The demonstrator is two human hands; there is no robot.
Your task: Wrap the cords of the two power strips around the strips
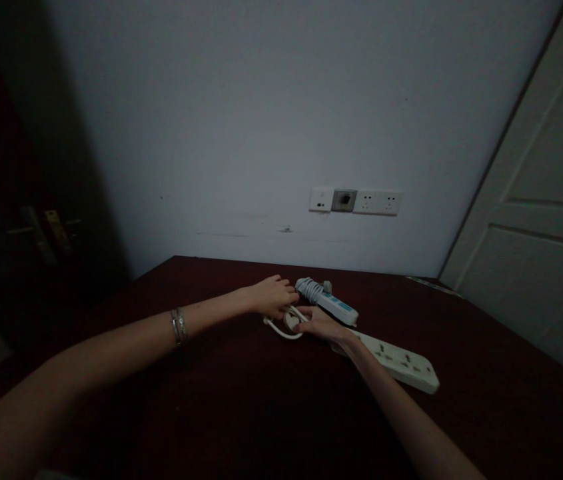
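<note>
Above the dark red table, my left hand (pixel 272 297) is closed on a looped white power cord (pixel 287 335), its fingers curled over the coil. My right hand (pixel 322 325) is closed at the other side of the same loops, thumb and fingers pinching the cord. Between the hands sits a pale rounded piece, perhaps the plug (pixel 291 321), partly hidden by the fingers. Under and beyond my right wrist lies a long white power strip (pixel 406 363), its near end covered by the hand. Just behind rests a smaller white-and-blue power strip (pixel 337 308) wrapped in its grey cord (pixel 310 289).
The dark red table (pixel 241 407) meets a pale wall (pixel 241 133) at its back edge. Wall sockets (pixel 376 202) sit above it. A panelled white door (pixel 551 200) stands at right, and a dark door with a brass handle (pixel 56 227) at left.
</note>
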